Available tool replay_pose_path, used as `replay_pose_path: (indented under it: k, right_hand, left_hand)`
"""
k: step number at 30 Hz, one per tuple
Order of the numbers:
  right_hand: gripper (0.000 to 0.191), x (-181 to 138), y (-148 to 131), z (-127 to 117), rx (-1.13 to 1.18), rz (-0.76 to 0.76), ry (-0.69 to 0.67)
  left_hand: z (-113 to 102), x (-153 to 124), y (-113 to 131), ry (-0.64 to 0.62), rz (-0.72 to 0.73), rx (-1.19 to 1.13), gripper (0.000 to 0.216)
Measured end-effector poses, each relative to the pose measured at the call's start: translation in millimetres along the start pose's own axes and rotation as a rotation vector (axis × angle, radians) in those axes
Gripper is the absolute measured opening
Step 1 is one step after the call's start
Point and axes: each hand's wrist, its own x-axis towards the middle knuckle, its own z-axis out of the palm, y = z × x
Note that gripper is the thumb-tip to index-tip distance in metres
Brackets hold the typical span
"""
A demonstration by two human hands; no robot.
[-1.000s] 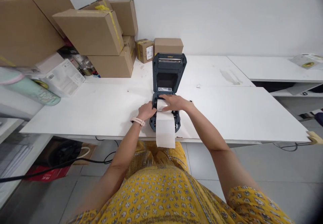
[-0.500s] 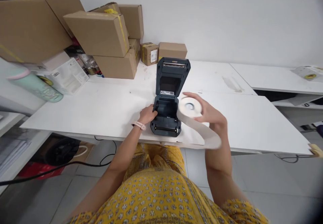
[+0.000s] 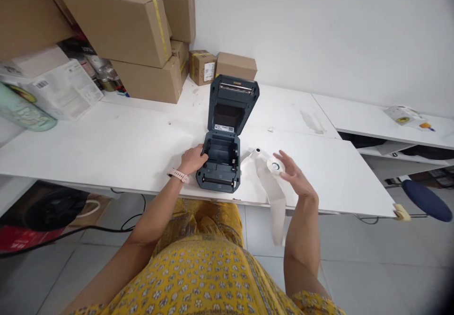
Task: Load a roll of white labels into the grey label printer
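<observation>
The dark label printer stands on the white table with its lid raised and its roll bay bare. My left hand, with a pale wristband, grips the printer's left rim, thumb over the inside edge. To the printer's right, my right hand holds a small white roll between thumb and fingers. A white paper strip trails beside the roll and hangs over the table's front edge. Between printer and roll lies a whitish piece with a dark round end; I cannot make out its kind.
Cardboard boxes are stacked at the back left, with two smaller boxes against the wall. A green bottle and a white carton lie at the left. A black cable runs below the table.
The right hand has moved lower and away from the printer with the roll, which looks smaller. The paper strip now hangs down past the table edge. My left hand stays on the printer.
</observation>
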Motion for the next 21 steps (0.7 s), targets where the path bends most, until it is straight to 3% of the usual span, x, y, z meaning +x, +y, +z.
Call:
replay_pose_path:
  k: [2, 4, 6, 9, 12, 15, 19, 21]
  right_hand:
    - [0.065, 14, -6, -10, 0.032, -0.070, 0.088]
    - [0.052, 38, -16, -17, -0.045, -0.068, 0.093]
    - [0.047, 71, -25, -17, -0.196, -0.026, -0.087]
    - [0.055, 119, -35, -5, -0.379, 0.038, -0.423]
    - [0.050, 145, -41, 12, -0.476, 0.110, -0.570]
    - [0.043, 144, -48, 14, -0.384, 0.138, -0.547]
    - [0.039, 116, -73, -3, -0.120, 0.040, -0.454]
    - [0.040, 101, -97, -3, -0.074, -0.021, -0.513]
  left_hand:
    - [0, 0, 0, 0.000, -0.002, 0.003, 0.046]
    - [0, 1, 0, -0.001, -0.003, 0.005, 0.046]
    - [1, 2, 0, -0.004, -0.006, 0.002, 0.045]
    - [1, 2, 0, -0.006, -0.015, -0.016, 0.046]
    - [1, 0, 1, -0.001, -0.016, -0.035, 0.046]
    - [1, -2, 1, 0.012, -0.020, -0.048, 0.046]
    - [2, -2, 0, 0.014, -0.016, -0.060, 0.046]
    - [2, -2, -1, 0.011, -0.008, -0.073, 0.047]
